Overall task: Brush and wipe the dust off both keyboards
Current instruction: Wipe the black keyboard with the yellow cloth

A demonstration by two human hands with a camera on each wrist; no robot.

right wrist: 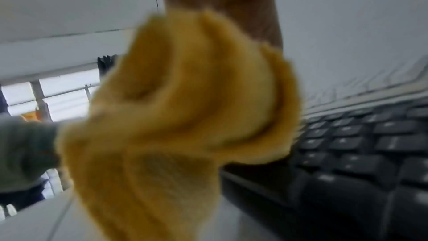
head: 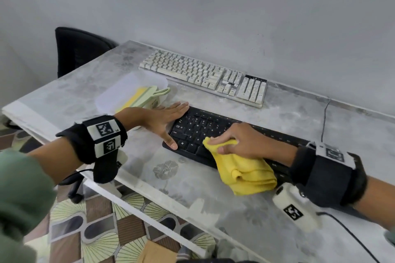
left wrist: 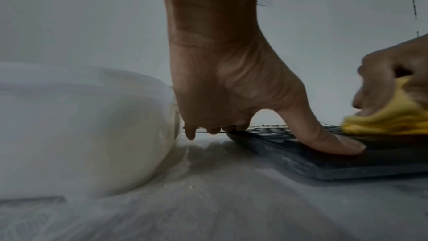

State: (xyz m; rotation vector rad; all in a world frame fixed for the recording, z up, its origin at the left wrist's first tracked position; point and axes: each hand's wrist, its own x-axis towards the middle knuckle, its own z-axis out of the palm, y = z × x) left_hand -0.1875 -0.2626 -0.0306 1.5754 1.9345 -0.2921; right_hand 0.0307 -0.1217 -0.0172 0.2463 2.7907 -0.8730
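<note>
Yellow cloth [head: 245, 168] is wiping the black keyboard [head: 215, 132] — right hand [head: 245, 141] gripping it, left hand [head: 164, 119] spread flat, steadying; white keyboard [head: 203, 74] is apparently waiting.

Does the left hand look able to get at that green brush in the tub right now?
Probably yes. The left hand lies flat against the black keyboard's end, holding nothing, and the green brush sits in the open tub just beside it, uncovered.
</note>
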